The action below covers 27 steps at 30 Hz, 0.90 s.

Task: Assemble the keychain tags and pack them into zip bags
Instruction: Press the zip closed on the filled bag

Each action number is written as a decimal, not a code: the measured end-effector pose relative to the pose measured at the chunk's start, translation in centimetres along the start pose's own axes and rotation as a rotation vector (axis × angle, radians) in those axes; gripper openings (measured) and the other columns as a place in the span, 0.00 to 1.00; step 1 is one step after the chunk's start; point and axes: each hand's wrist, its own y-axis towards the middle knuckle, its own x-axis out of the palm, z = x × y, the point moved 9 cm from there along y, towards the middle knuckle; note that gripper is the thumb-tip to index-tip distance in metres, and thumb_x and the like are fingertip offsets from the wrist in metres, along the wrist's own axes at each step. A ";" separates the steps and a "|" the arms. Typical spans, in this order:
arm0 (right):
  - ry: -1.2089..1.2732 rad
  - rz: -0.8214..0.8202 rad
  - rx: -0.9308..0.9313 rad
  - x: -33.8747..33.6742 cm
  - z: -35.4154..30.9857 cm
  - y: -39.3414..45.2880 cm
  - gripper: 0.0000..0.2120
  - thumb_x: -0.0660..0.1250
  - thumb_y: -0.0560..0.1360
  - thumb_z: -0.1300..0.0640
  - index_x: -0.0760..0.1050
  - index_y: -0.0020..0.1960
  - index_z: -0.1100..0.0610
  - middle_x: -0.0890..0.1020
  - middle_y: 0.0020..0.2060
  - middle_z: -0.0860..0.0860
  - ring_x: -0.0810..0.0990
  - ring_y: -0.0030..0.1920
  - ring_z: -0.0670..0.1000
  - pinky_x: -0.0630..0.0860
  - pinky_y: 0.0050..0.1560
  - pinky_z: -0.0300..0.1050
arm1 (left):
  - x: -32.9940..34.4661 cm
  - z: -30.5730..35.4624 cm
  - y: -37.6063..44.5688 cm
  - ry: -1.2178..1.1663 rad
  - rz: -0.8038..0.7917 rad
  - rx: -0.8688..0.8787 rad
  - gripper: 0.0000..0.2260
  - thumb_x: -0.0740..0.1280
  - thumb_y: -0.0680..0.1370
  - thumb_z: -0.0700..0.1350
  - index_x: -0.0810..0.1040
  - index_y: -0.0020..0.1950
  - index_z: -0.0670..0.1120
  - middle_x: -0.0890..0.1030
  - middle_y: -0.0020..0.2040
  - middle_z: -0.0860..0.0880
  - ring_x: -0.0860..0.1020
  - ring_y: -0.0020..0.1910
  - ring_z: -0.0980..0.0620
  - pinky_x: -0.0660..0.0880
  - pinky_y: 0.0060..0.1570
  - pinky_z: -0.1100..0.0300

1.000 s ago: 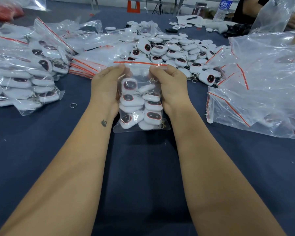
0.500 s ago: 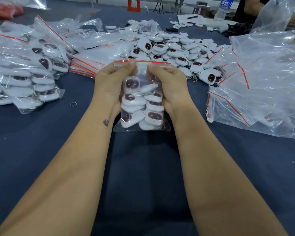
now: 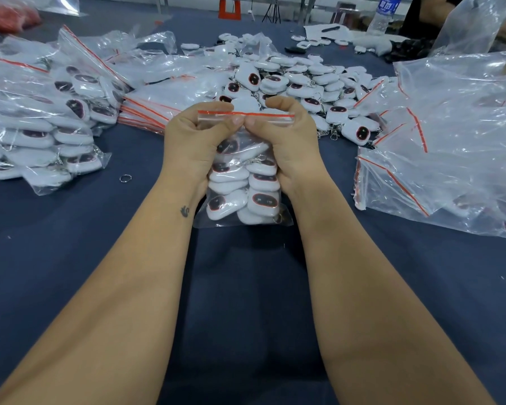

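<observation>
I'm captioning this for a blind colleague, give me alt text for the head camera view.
Both hands, left and right, pinch the red zip strip of a clear bag full of white tags, held upright over a dark blue table. Behind lie a loose pile of tags, filled bags to the left and empty bags to the right.

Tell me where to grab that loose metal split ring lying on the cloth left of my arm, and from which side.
The split ring lies flat and alone on the table cloth, so come straight down from above and pinch across its thin rim. Both hands are busy on the zip bag; the left hand is nearer once freed.
</observation>
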 end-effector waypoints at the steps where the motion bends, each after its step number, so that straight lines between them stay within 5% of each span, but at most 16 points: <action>1: 0.003 0.013 -0.001 -0.1 0.0 0.0 0.19 0.74 0.68 0.74 0.73 0.51 0.57 0.84 0.36 0.53 0.83 0.37 0.53 0.83 0.45 0.51 | -0.1 -0.1 0.1 -0.006 0.007 -0.008 0.05 0.75 0.72 0.36 0.83 0.43 0.44 0.85 0.38 0.45 0.82 0.39 0.47 0.81 0.45 0.51; 9: -0.008 -0.024 0.021 0.4 0.1 -0.5 0.25 0.71 0.72 0.67 0.74 0.64 0.47 0.84 0.50 0.65 0.84 0.51 0.63 0.78 0.58 0.65 | -1.3 -1.9 0.1 -0.058 0.088 -0.182 0.15 0.66 0.81 0.45 0.84 0.35 0.47 0.85 0.38 0.44 0.83 0.35 0.47 0.80 0.38 0.55; 13: -0.299 -0.082 0.074 1.5 0.8 -0.8 0.28 0.71 0.75 0.53 0.67 0.72 0.47 0.79 0.63 0.56 0.79 0.63 0.57 0.74 0.65 0.60 | -3.1 -0.2 -0.9 -0.102 0.190 -0.160 0.12 0.66 0.81 0.46 0.82 0.44 0.40 0.84 0.44 0.38 0.82 0.42 0.42 0.80 0.51 0.42; 15: -0.417 -0.167 0.076 3.2 1.0 -1.3 0.26 0.70 0.74 0.47 0.67 0.70 0.44 0.78 0.61 0.51 0.78 0.63 0.52 0.72 0.68 0.57 | -5.2 1.5 -1.1 -0.098 0.260 -0.124 0.11 0.65 0.82 0.45 0.82 0.44 0.40 0.84 0.47 0.36 0.81 0.44 0.42 0.79 0.54 0.40; 19: -0.523 -0.430 0.035 8.3 2.7 -3.5 0.39 0.74 0.65 0.42 0.62 0.73 0.41 0.81 0.53 0.49 0.82 0.50 0.44 0.77 0.57 0.40 | -9.8 7.1 -0.4 0.024 0.343 0.046 0.13 0.64 0.82 0.46 0.80 0.40 0.44 0.84 0.34 0.47 0.81 0.31 0.50 0.78 0.29 0.58; 21: -0.601 -0.569 -0.020 11.4 3.8 -4.9 0.47 0.77 0.63 0.46 0.55 0.75 0.38 0.79 0.56 0.46 0.81 0.47 0.41 0.77 0.51 0.36 | -12.3 10.3 -0.1 0.146 0.423 0.132 0.14 0.62 0.83 0.47 0.78 0.39 0.47 0.83 0.32 0.50 0.80 0.30 0.51 0.73 0.26 0.60; 24: -0.693 -0.667 -0.191 15.5 4.5 -6.8 0.43 0.77 0.67 0.54 0.57 0.72 0.35 0.77 0.54 0.32 0.79 0.48 0.35 0.75 0.47 0.31 | -15.1 13.9 0.3 0.435 0.536 0.257 0.07 0.61 0.83 0.46 0.78 0.55 0.49 0.82 0.45 0.54 0.79 0.44 0.56 0.76 0.41 0.59; 27: -0.862 -0.595 -0.298 17.9 4.9 -7.2 0.34 0.76 0.68 0.52 0.65 0.69 0.42 0.78 0.54 0.37 0.77 0.49 0.42 0.77 0.53 0.46 | -15.5 16.4 -0.5 0.796 0.675 0.400 0.22 0.61 0.78 0.40 0.67 0.73 0.47 0.72 0.67 0.49 0.67 0.69 0.49 0.67 0.67 0.54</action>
